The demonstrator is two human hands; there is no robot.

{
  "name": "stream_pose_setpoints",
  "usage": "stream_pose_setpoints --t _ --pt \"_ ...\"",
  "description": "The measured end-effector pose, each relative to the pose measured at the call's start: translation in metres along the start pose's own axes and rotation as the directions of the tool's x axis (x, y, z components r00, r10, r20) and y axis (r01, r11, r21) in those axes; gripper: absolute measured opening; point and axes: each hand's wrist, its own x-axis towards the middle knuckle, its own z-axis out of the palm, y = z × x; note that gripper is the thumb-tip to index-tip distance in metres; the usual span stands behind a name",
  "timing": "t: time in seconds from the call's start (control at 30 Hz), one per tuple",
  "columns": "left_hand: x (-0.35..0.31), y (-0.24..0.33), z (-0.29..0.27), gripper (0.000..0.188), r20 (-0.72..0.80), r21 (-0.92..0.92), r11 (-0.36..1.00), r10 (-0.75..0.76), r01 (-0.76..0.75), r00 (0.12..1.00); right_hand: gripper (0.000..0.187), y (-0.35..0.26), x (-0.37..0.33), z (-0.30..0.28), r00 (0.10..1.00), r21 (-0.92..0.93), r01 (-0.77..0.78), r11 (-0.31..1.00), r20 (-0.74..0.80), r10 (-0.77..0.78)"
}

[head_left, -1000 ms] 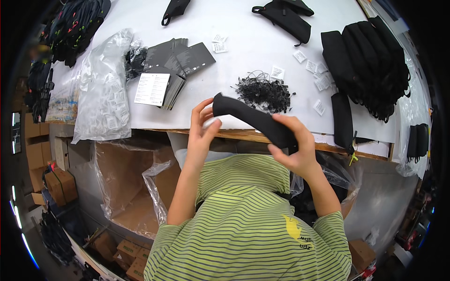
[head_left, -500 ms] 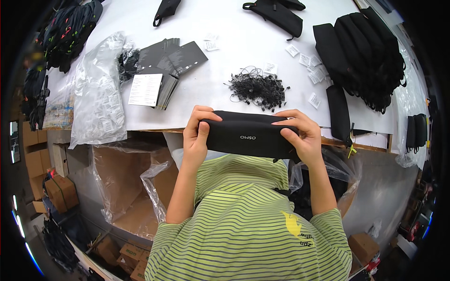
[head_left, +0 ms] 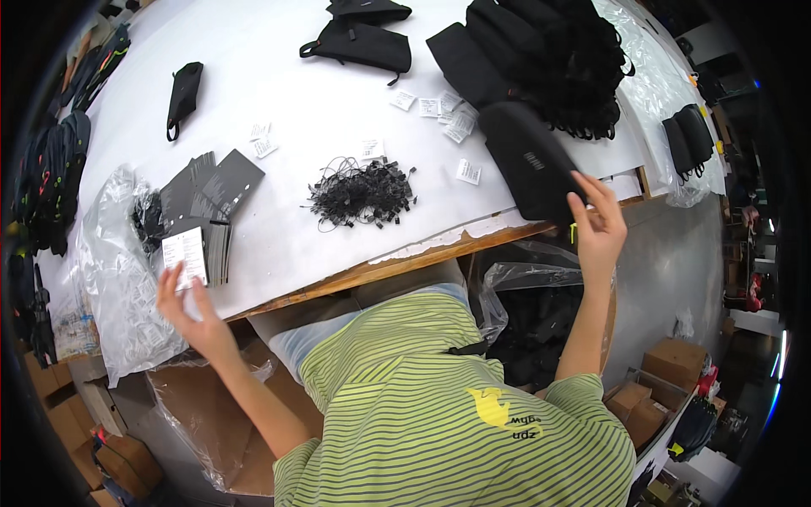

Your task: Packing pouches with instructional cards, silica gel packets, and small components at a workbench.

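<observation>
My right hand (head_left: 598, 230) hovers at the table's front right edge with its fingers spread, touching the near end of a black pouch (head_left: 530, 160) that lies flat on the white table (head_left: 321, 101). My left hand (head_left: 187, 306) reaches to the left, fingers apart, at the lower edge of a stack of dark hang tags (head_left: 199, 245) with a white label on top. Between the hands lies a heap of black string loops (head_left: 361, 191).
A pile of black pouches (head_left: 549, 51) sits at the back right, with small white labels (head_left: 439, 110) scattered beside it. Clear plastic bags (head_left: 118, 287) hang off the left edge. Single black pouches (head_left: 359, 42) lie farther back. Cardboard boxes (head_left: 194, 422) stand under the table.
Both hands held the black pouch in front of my chest. Now the pouch lies on the table at right, my right hand has let go, and my left hand has moved to the tags.
</observation>
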Motion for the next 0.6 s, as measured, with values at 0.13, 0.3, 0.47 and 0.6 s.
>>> stream_pose_setpoints --t 0.13,0.3,0.47,0.6 --pt "0.022 -0.052 -0.018 0.043 -0.053 0.474 0.879 0.087 -0.052 0.995 0.031 0.037 -0.01 0.005 0.971 -0.454 0.161 0.876 -0.086 -0.223" --pt "0.029 -0.094 -0.014 0.058 0.106 0.492 0.87 -0.072 0.011 0.992 0.038 0.063 -0.023 0.026 0.982 -0.384 0.111 0.916 0.187 -0.04" --pt "0.027 -0.09 -0.013 0.065 0.171 0.386 0.918 -0.17 0.093 0.97 0.023 0.035 -0.013 0.065 0.971 -0.303 0.239 0.923 0.085 -0.223" --pt "0.027 -0.099 -0.014 0.069 0.132 0.473 0.878 -0.145 0.066 0.981 0.018 0.013 -0.01 0.126 0.908 -0.127 0.303 0.945 0.341 -0.245"
